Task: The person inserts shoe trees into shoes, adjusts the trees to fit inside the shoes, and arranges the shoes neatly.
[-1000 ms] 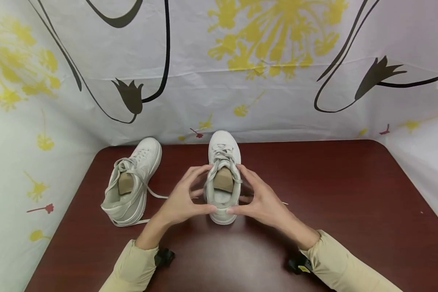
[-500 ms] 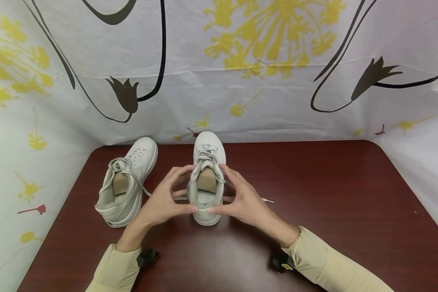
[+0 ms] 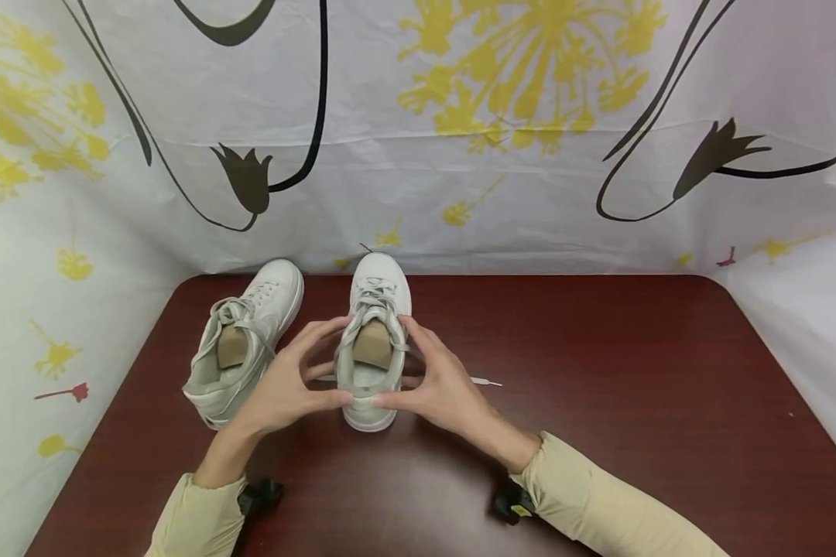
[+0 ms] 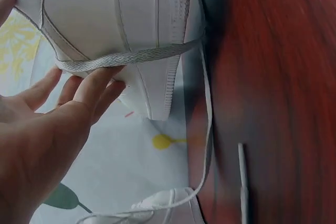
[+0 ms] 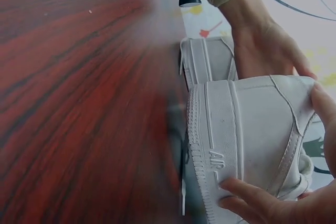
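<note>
Both hands hold a white sneaker (image 3: pixel 381 282) from its two sides, toe away from me, in the head view. My left hand (image 3: pixel 286 389) grips its left side and my right hand (image 3: pixel 442 387) its right, thumbs meeting near the heel. A brown insert (image 3: pixel 372 345) fills the front of its opening. In the left wrist view a flat grey lace (image 4: pixel 136 56) crosses the shoe's side by the fingers. The right wrist view shows raised lettering on the sole (image 5: pixel 217 158), close to the right fingertips. A matching sneaker (image 3: pixel 275 305) stands angled to the left.
The dark red table (image 3: pixel 599 371) reaches back to a white patterned cloth (image 3: pixel 501 224) hung behind and at both sides. A lace end (image 3: pixel 486 381) lies right of the held sneaker. Black devices are strapped at both wrists, one below the left sleeve (image 3: pixel 198 510).
Both hands have moved the held sneaker leftward, closer to the other sneaker, keeping their grip. The lace end on the right has come further into view. The head view has shifted slightly.
</note>
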